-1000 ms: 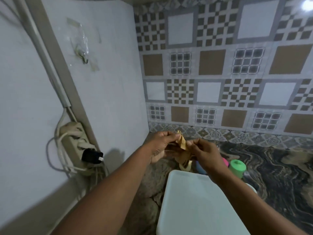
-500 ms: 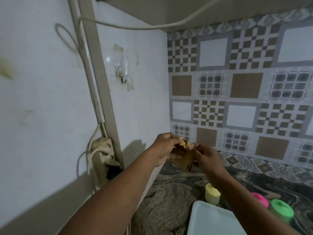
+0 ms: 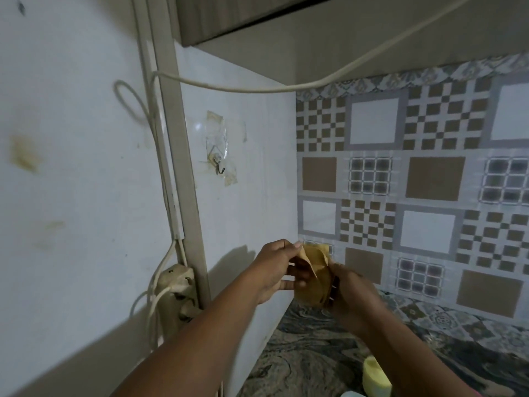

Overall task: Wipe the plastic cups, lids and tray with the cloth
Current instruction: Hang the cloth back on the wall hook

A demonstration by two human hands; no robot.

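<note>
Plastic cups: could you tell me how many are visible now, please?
1: a yellow cup on the counter at the bottom edge, beside the right forearm; others may hide behind that arm.

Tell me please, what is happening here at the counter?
A person holds a yellowish cloth in both hands, raised in front of the tiled wall. The left hand pinches its upper corner and the right hand holds its lower part. A yellow cup stands untouched on the counter below, beside a sliver of the pale tray. The cloth touches neither of them.
</note>
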